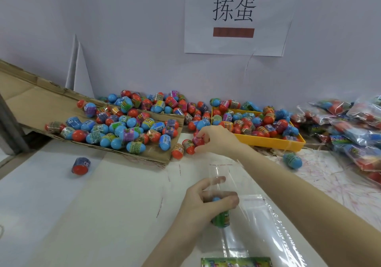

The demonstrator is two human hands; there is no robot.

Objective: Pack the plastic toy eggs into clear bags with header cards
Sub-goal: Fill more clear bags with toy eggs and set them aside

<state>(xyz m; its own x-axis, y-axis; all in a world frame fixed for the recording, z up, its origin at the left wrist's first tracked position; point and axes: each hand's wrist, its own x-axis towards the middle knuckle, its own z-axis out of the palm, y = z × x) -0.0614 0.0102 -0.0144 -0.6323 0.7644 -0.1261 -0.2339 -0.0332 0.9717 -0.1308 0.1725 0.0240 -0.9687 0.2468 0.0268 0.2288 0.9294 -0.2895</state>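
Observation:
A big heap of blue-and-red toy eggs [132, 126] lies on a cardboard flap and along the wall. My right hand [216, 138] reaches to the heap's front edge and pinches one pink-wrapped egg [199, 139]. My left hand [204, 200] holds the mouth of a clear bag [253, 221] near the table's front, its fingers around an egg with a green wrapper [221, 218] inside the bag. The bag's green header card [237, 262] shows at the bottom edge.
A yellow tray [268, 140] full of eggs stands right of the heap. Filled bags [354, 126] pile up at the far right. Single eggs lie at the left [81, 165] and right [292, 160]. More flat clear bags [185, 176] lie on the white table.

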